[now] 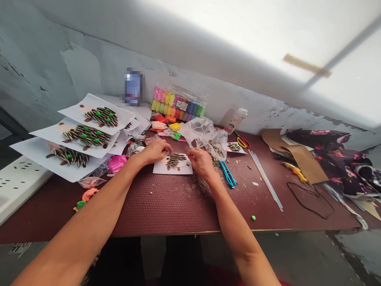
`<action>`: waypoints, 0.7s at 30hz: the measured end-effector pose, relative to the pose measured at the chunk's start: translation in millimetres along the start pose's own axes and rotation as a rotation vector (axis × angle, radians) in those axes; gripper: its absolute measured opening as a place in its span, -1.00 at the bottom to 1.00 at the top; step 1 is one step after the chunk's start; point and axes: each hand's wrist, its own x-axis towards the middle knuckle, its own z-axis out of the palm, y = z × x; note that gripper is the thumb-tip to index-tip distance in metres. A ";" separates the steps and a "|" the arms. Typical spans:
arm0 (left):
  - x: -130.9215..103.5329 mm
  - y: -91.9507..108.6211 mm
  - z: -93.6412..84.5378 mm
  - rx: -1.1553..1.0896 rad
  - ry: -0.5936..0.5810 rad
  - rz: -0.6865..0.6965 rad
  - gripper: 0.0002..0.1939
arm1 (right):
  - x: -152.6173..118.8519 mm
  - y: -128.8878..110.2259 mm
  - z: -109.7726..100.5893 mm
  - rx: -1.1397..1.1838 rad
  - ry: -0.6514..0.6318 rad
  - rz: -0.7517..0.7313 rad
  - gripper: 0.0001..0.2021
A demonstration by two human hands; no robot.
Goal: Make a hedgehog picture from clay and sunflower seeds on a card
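A white card [172, 171] lies on the dark red table between my hands, bearing a hedgehog shape of striped seeds [176, 160] with brown dots below. My left hand [155, 151] is at the card's upper left corner, fingers closed at its edge. At the upper right, my right hand [201, 160] has thumb and forefinger pinched together by the card's edge; anything between them is too small to make out. Behind my right hand sits a clear plastic bag [205, 133] with loose seeds [214, 150] beside it.
Finished-looking hedgehog cards [89, 137] are piled at left by a white power strip [20, 180]. Coloured clay packs [178, 106] stand behind. To the right are a teal cutter [228, 174], scissors [243, 141], clear sticks [266, 180], a yellow glue gun [298, 173] and floral cloth [336, 159].
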 end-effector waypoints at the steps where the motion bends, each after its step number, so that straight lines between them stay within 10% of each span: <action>1: 0.0 0.4 -0.1 0.000 -0.002 -0.004 -0.62 | 0.0 1.5 -2.4 0.001 0.017 0.011 -0.74; 21: -1.5 6.0 -4.7 -0.011 -0.025 -0.024 -0.61 | 0.4 -8.0 2.6 0.012 -0.087 0.091 -0.85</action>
